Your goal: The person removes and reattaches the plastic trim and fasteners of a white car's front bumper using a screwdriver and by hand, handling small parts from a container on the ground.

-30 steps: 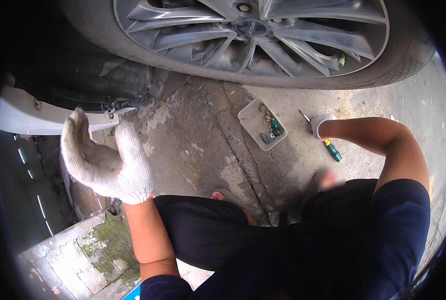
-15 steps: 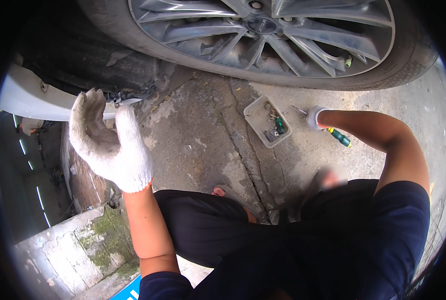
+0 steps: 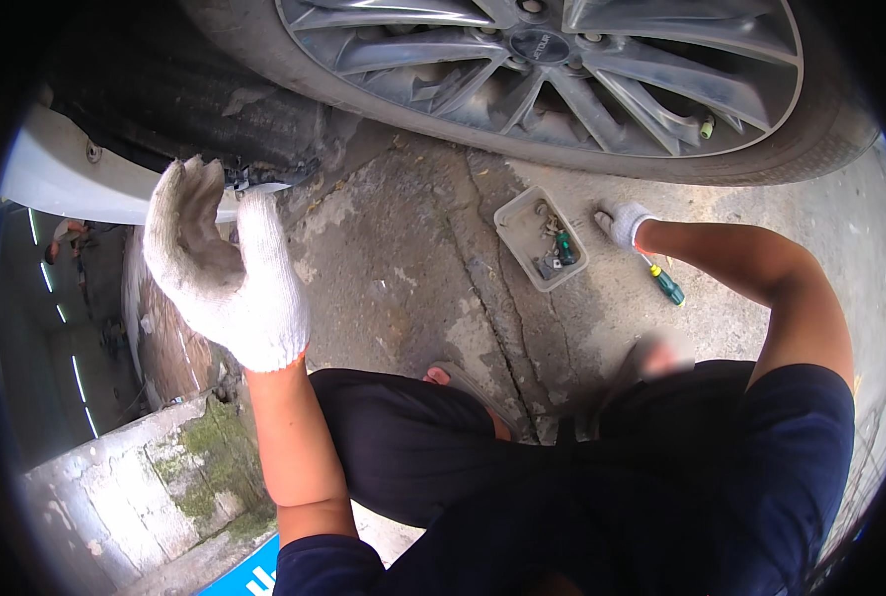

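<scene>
The screwdriver, with a green-and-yellow handle, is to the right of the clear plastic tub and a little nearer the person; its handle points away from the tub, and a short length of shaft runs up under the right hand. That gloved hand is just beside the tub's right side, its fingers towards it. Half a second ago a thin metal tip stuck out past this glove on the tub's side; now none shows, the fingers are in plainer view and the handle slopes more steeply. That suggests the hold on the shaft has altered, but whether the glove grips it, or only covers it, I cannot tell. Inside the tub are small metal parts and a green-handled piece. Well to the tub's left, the gloved left hand is raised with thumb and fingers wide apart, the palm cupped and nothing seen in it; it has kept this shape through all three pictures, so it appears to take no load. Beyond it, up and left of the tub, are a white car panel and a black liner; whether the fingertips touch either is unclear. Directly beyond the tub stands the wheel; far to its near left is a mossy concrete block.
</scene>
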The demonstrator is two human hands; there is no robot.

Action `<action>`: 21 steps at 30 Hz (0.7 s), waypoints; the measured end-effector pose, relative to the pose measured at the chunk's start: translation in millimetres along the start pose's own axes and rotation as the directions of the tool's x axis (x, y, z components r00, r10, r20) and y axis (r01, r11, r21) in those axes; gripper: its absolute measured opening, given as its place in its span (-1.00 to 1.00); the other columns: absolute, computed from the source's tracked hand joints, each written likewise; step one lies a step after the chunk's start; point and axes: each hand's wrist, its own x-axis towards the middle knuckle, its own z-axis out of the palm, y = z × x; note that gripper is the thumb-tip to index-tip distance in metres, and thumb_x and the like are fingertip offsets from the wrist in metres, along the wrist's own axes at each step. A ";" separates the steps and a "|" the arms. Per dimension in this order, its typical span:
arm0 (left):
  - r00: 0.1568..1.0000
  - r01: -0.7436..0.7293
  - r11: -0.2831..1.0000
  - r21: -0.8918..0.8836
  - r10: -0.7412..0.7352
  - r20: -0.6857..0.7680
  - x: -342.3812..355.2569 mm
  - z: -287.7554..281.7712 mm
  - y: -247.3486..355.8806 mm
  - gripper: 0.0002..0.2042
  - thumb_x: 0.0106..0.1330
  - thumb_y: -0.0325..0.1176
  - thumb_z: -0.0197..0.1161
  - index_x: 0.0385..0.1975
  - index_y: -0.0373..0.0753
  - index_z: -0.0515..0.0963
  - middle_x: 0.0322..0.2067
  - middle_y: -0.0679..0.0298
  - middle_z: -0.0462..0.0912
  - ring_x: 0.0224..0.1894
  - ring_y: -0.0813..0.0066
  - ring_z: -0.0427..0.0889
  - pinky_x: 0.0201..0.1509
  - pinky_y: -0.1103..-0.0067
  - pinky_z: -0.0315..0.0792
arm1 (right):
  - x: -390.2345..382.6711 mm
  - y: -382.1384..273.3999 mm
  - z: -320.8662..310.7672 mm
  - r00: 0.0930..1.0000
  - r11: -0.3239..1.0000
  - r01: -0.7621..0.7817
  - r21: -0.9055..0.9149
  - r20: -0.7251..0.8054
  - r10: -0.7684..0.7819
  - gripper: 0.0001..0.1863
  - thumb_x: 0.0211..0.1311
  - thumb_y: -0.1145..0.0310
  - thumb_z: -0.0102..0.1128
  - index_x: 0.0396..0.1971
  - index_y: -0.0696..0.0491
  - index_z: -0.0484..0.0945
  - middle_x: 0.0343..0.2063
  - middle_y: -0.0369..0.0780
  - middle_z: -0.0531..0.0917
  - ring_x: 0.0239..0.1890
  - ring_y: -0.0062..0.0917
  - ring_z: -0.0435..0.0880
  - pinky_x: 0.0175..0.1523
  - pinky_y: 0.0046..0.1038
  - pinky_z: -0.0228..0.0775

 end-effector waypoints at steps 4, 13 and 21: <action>0.999 0.032 0.998 -0.046 -0.032 -0.005 0.5 3.6 1.2 -0.44 0.19 -0.59 0.36 0.21 -0.36 0.33 0.10 0.04 0.50 0.12 0.27 0.55 0.27 0.37 0.40 | 0.0 -3.5 -2.3 0.999 0.999 -0.036 0.029 -0.026 0.037 -0.63 0.34 0.11 -0.01 -0.11 0.07 0.57 -0.21 0.07 0.66 -0.09 0.03 0.62 -0.02 -0.09 0.47; 0.947 0.321 0.946 -0.041 -0.319 0.042 -4.4 3.8 -0.7 -0.86 0.31 -0.49 0.26 -0.18 -0.32 0.55 -0.28 0.22 0.66 -0.26 0.50 0.62 -0.05 0.60 0.51 | -10.6 22.1 -1.6 0.991 0.994 -0.050 -0.100 0.119 0.062 -0.65 0.26 0.11 0.05 -0.25 0.08 0.66 -0.30 0.07 0.67 -0.20 0.02 0.65 -0.13 -0.08 0.48; 0.032 0.998 0.054 0.012 -0.742 0.670 -63.9 76.9 -10.3 -0.42 0.43 0.04 0.13 0.21 -0.33 0.33 0.04 0.06 0.52 0.03 0.33 0.56 0.09 0.40 0.49 | -32.5 -226.2 -141.9 0.932 0.934 0.358 0.015 -0.074 -0.356 -0.71 0.31 0.27 -0.03 -0.28 0.17 0.58 -0.37 0.12 0.65 -0.24 0.06 0.64 -0.08 -0.07 0.48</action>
